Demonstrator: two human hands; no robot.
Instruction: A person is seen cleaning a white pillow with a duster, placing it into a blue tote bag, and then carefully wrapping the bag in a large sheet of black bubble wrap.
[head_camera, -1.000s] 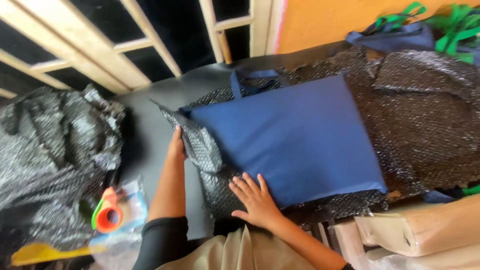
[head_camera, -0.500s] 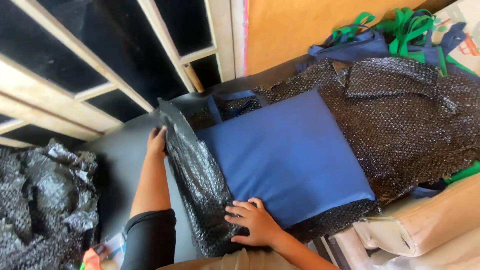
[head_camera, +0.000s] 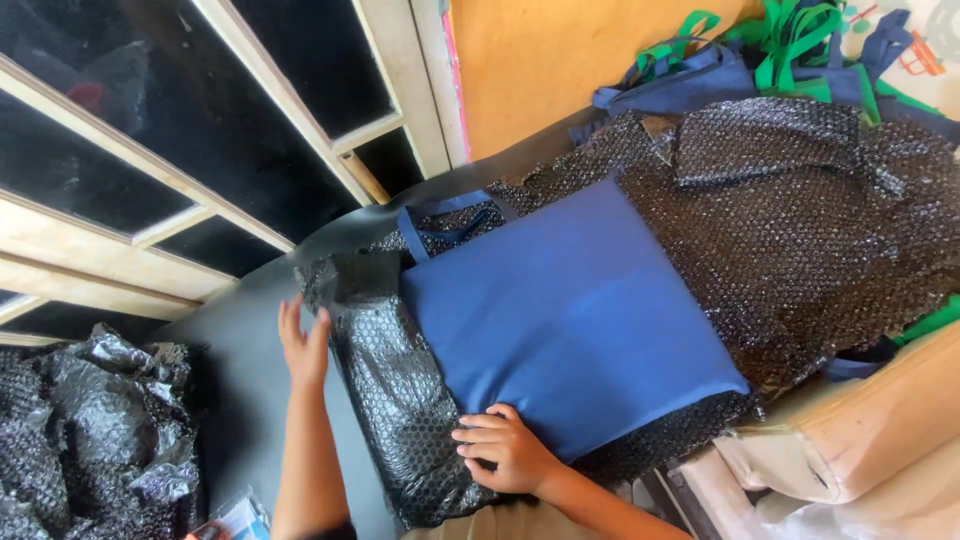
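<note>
A plain blue bag (head_camera: 570, 320) lies on black, dotted bubble wrap (head_camera: 800, 220).

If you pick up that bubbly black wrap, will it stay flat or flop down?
Probably flop: the black bubble wrap already bends and folds up over the edge of the blue bag beside the left hand. It likely feels light, being thin, air-filled sheet. Its crumpled edges suggest it creases easily.
</note>
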